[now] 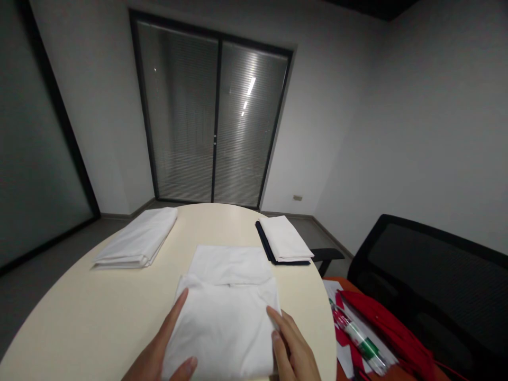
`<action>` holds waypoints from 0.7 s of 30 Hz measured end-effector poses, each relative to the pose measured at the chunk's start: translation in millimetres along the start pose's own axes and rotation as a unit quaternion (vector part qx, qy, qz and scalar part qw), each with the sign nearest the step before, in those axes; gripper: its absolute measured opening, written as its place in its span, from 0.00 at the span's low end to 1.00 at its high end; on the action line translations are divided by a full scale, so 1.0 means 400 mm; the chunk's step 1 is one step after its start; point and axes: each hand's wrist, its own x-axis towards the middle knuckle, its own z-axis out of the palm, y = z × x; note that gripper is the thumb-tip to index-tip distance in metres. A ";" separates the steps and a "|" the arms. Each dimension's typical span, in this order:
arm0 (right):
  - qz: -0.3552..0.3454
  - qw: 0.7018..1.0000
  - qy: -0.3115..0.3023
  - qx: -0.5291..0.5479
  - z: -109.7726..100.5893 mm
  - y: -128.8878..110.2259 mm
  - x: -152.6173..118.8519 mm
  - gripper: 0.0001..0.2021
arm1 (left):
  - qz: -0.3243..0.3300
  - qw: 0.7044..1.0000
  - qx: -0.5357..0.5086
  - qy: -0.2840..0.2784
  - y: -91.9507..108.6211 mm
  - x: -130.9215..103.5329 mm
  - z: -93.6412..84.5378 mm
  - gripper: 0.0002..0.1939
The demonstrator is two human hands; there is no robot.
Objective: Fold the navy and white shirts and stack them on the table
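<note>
A white cloth (pixel 226 323), partly folded, lies on the pale round table (pixel 87 312) in front of me. Its far part forms a flat flap beyond a crosswise edge. My left hand (pixel 162 344) rests at the cloth's left side, thumb and index finger spread apart. On the right side, my right hand (pixel 293 349) touches the cloth's edge with its fingertips, the fingers slightly bent and apart. Neither hand is closed round the cloth. The lower parts of both hands are cut off by the frame.
A folded white stack (pixel 138 238) lies at the table's far left. At the far right, a folded white cloth (pixel 286 238) rests on a dark one (pixel 265 244). Beside the table, a black-backed chair (pixel 428 275) holds a red bag (pixel 389 323) and a clear bottle (pixel 363 341).
</note>
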 end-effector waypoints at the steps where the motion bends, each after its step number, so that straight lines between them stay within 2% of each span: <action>1: -0.002 1.000 0.000 -0.007 -0.001 -0.004 0.000 0.20 | -0.001 1.000 0.002 -0.002 -0.006 0.001 0.001 0.43; 5: -0.006 1.000 -0.001 -0.022 0.002 -0.001 -0.004 0.20 | -0.015 0.999 -0.021 -0.019 -0.015 0.007 0.005 0.44; 9: -0.008 0.999 0.000 -0.043 0.016 0.025 -0.016 0.20 | -0.043 0.999 -0.015 -0.024 -0.002 0.016 0.009 0.37; 15: 0.003 0.997 -0.011 -0.072 0.031 0.043 -0.026 0.21 | 0.004 0.999 0.005 -0.041 0.015 0.018 0.014 0.27; 21: 0.012 0.996 -0.022 -0.089 0.025 0.035 -0.025 0.20 | -0.049 0.995 0.052 -0.073 0.002 0.004 0.030 0.24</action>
